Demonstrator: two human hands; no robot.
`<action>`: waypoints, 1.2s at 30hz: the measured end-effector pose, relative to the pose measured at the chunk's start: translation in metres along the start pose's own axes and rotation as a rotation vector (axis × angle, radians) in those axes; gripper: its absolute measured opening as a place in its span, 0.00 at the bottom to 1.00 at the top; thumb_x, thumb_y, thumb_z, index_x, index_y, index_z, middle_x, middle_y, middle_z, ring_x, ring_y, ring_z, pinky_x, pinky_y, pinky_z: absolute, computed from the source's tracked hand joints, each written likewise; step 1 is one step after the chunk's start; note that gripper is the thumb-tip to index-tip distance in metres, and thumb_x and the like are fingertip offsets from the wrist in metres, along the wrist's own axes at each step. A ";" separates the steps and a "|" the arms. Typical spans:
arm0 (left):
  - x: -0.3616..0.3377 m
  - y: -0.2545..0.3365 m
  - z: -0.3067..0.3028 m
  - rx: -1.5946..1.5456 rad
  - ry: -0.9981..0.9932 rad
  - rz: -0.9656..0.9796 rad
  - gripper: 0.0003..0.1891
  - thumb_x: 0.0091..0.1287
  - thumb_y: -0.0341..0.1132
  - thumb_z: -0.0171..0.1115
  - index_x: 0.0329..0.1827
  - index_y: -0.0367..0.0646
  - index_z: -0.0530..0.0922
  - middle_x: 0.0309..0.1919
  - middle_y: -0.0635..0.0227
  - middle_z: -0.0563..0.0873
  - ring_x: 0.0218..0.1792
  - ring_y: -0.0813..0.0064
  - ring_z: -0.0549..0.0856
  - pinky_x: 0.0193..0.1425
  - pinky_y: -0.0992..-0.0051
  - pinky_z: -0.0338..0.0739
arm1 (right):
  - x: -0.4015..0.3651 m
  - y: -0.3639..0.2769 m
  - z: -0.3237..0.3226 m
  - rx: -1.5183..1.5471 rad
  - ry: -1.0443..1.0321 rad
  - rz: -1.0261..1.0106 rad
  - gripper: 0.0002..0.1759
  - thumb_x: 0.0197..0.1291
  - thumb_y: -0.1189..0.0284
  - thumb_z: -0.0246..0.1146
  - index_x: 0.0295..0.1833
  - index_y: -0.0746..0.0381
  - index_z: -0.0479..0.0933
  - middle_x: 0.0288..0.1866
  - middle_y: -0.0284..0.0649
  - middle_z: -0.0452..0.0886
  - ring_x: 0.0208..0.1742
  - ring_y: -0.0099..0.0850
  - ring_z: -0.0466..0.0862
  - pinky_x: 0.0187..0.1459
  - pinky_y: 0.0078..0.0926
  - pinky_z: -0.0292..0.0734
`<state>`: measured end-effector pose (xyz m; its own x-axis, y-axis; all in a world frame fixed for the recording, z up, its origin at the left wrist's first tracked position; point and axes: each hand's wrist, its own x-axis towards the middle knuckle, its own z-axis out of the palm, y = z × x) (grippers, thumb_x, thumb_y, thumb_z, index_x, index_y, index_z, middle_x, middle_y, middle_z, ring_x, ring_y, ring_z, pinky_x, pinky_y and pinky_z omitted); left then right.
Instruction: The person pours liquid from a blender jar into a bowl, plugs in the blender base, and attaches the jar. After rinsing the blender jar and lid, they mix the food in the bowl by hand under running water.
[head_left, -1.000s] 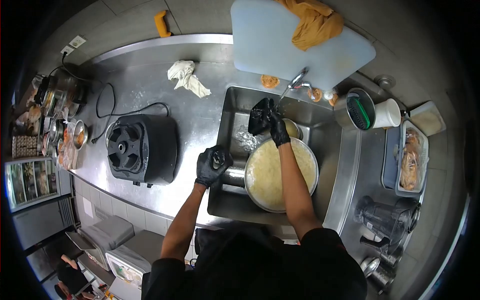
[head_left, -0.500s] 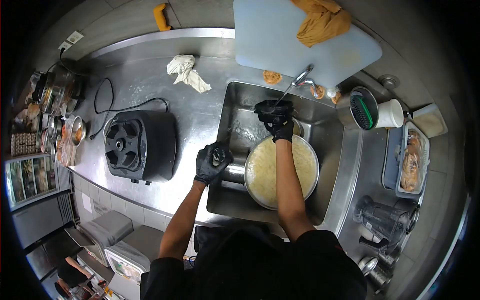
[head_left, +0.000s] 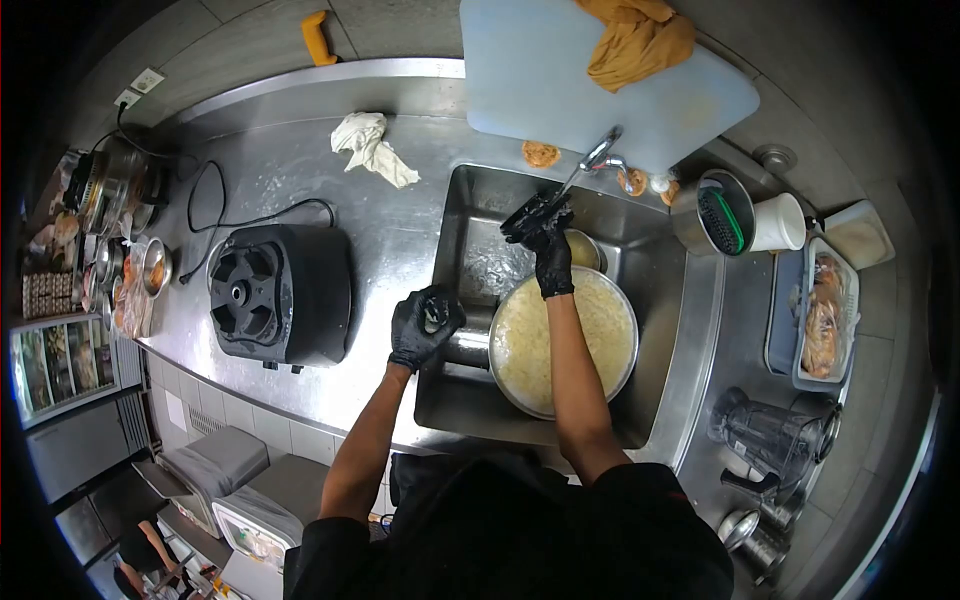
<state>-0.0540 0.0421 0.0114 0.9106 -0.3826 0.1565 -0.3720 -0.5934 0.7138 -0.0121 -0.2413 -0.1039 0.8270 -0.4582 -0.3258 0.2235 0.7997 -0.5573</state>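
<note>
Both of my hands wear black gloves. My right hand (head_left: 550, 245) holds a flat black lid-like piece (head_left: 530, 213) tilted under the tap (head_left: 596, 160) at the back of the steel sink (head_left: 665, 285). My left hand (head_left: 424, 325) is curled around a small dark part over the sink's left rim. Below my right arm a large round metal bowl (head_left: 505, 375) full of pale yellowish mash sits in the sink. A smaller metal bowl (head_left: 585, 252) lies behind it.
A black blender base (head_left: 280, 295) with its cord stands on the steel counter to the left, a crumpled cloth (head_left: 372, 145) behind it. A white cutting board (head_left: 570, 80) with an orange cloth leans at the back. A blender jug (head_left: 770, 440), cup and food tray sit right.
My right hand has turned the black piece under the tap, from upright to flat to tilted. My left hand has barely moved.
</note>
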 end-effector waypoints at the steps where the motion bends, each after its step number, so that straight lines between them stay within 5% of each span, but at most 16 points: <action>1: 0.001 0.000 -0.001 -0.017 0.000 0.002 0.27 0.48 0.40 0.71 0.52 0.44 0.75 0.36 0.61 0.82 0.37 0.63 0.81 0.44 0.66 0.75 | -0.002 0.001 0.001 -0.080 -0.033 -0.005 0.15 0.62 0.68 0.58 0.53 0.59 0.74 0.45 0.32 0.79 0.45 0.23 0.78 0.48 0.23 0.74; 5: 0.001 0.001 0.000 -0.012 -0.009 -0.004 0.27 0.48 0.39 0.71 0.52 0.43 0.74 0.36 0.62 0.82 0.37 0.63 0.81 0.44 0.66 0.75 | -0.011 0.003 0.003 -0.258 -0.123 -0.082 0.18 0.58 0.71 0.61 0.54 0.61 0.74 0.43 0.30 0.78 0.45 0.23 0.76 0.48 0.22 0.72; 10: 0.001 0.002 -0.001 -0.014 -0.010 -0.038 0.28 0.45 0.44 0.73 0.49 0.45 0.75 0.36 0.62 0.82 0.37 0.61 0.82 0.44 0.63 0.75 | 0.000 0.011 0.015 -0.621 -0.131 -0.292 0.34 0.50 0.78 0.66 0.64 0.62 0.63 0.51 0.35 0.75 0.51 0.27 0.73 0.53 0.23 0.70; 15: 0.003 0.006 -0.003 -0.043 -0.001 -0.036 0.28 0.45 0.44 0.74 0.49 0.43 0.76 0.36 0.62 0.82 0.36 0.62 0.82 0.43 0.65 0.76 | -0.001 0.002 0.034 -0.858 -0.062 -0.417 0.37 0.48 0.80 0.67 0.65 0.61 0.61 0.50 0.36 0.75 0.50 0.28 0.74 0.52 0.24 0.70; 18: 0.005 0.006 -0.004 -0.034 -0.001 -0.028 0.29 0.44 0.44 0.74 0.49 0.43 0.76 0.36 0.62 0.82 0.37 0.62 0.82 0.43 0.65 0.76 | -0.014 -0.015 0.056 -0.820 -0.125 -0.323 0.27 0.52 0.74 0.67 0.58 0.65 0.69 0.48 0.33 0.75 0.49 0.25 0.74 0.51 0.25 0.71; 22: 0.003 0.006 -0.002 -0.025 -0.003 -0.034 0.29 0.44 0.44 0.75 0.49 0.44 0.76 0.36 0.62 0.83 0.37 0.62 0.83 0.43 0.65 0.77 | 0.011 -0.004 0.006 -0.683 -0.032 -0.076 0.20 0.58 0.68 0.61 0.55 0.63 0.74 0.44 0.33 0.78 0.47 0.22 0.75 0.50 0.25 0.72; 24: 0.002 0.004 -0.002 -0.014 -0.001 -0.022 0.29 0.44 0.44 0.74 0.49 0.44 0.75 0.36 0.62 0.83 0.37 0.62 0.83 0.43 0.65 0.76 | 0.011 0.002 -0.016 -0.031 -0.056 0.096 0.20 0.57 0.70 0.59 0.56 0.63 0.73 0.48 0.36 0.79 0.48 0.26 0.78 0.49 0.27 0.74; 26: 0.004 0.005 -0.002 -0.002 0.004 -0.009 0.29 0.44 0.44 0.74 0.49 0.45 0.75 0.36 0.62 0.83 0.37 0.62 0.82 0.43 0.65 0.76 | 0.004 -0.002 -0.020 0.037 -0.020 0.040 0.18 0.58 0.69 0.58 0.52 0.64 0.76 0.48 0.39 0.80 0.49 0.34 0.79 0.51 0.30 0.74; 28: 0.004 0.006 -0.002 -0.088 -0.012 -0.057 0.28 0.45 0.43 0.74 0.49 0.45 0.75 0.36 0.63 0.83 0.37 0.61 0.82 0.43 0.64 0.76 | -0.011 -0.018 -0.021 0.409 -0.245 0.101 0.21 0.60 0.66 0.55 0.57 0.63 0.73 0.54 0.42 0.78 0.53 0.36 0.78 0.58 0.35 0.71; 29: 0.004 0.005 -0.002 -0.088 -0.012 -0.058 0.28 0.45 0.43 0.74 0.49 0.45 0.75 0.36 0.63 0.83 0.37 0.61 0.82 0.43 0.64 0.76 | -0.032 -0.036 0.007 0.553 -0.177 0.179 0.23 0.63 0.63 0.52 0.61 0.61 0.70 0.59 0.42 0.75 0.58 0.38 0.75 0.62 0.40 0.67; 36: 0.002 0.001 -0.001 -0.035 -0.019 -0.023 0.27 0.47 0.39 0.72 0.52 0.44 0.74 0.36 0.62 0.82 0.37 0.64 0.82 0.45 0.67 0.76 | -0.012 -0.035 -0.044 0.113 -0.186 0.091 0.25 0.63 0.64 0.56 0.62 0.63 0.67 0.61 0.43 0.73 0.60 0.37 0.74 0.63 0.39 0.67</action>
<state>-0.0525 0.0414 0.0127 0.9150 -0.3830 0.1269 -0.3444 -0.5773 0.7404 -0.0527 -0.2808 -0.1146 0.9250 -0.3110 -0.2184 0.1913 0.8777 -0.4394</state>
